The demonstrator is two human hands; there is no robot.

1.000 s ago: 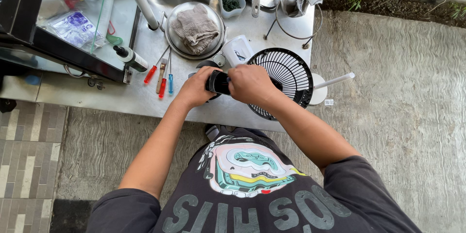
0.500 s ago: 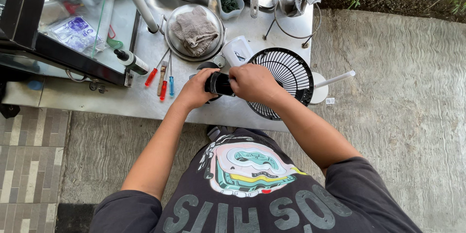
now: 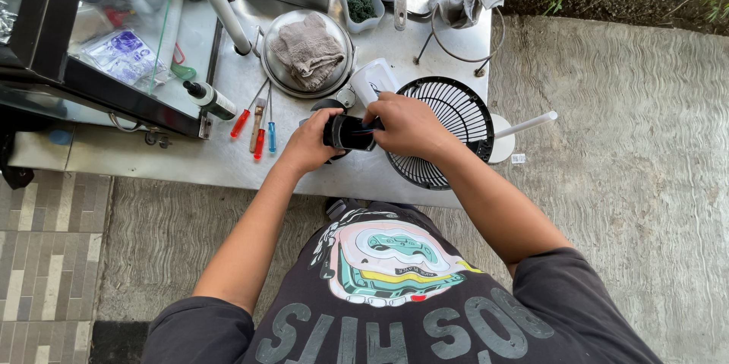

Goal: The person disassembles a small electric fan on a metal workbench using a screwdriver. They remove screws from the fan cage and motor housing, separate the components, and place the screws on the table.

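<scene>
Both hands work a small black cylindrical part (image 3: 349, 132), held just above the near edge of the metal table (image 3: 190, 163), beside the black fan grille (image 3: 456, 117). Left hand (image 3: 310, 144) cups its left end, fingers wrapped; right hand (image 3: 406, 125) pinches the right end, wrist arched over. Likely mid-disassembly; the screwdrivers (image 3: 258, 121) lie unused to the left.

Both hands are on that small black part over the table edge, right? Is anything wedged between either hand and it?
Nothing visible is. The left hand grips the small black part from its left side, and the right hand closes on it from the right and above, fingers directly on it. The black fan grille lies behind the right hand, not between.
</scene>
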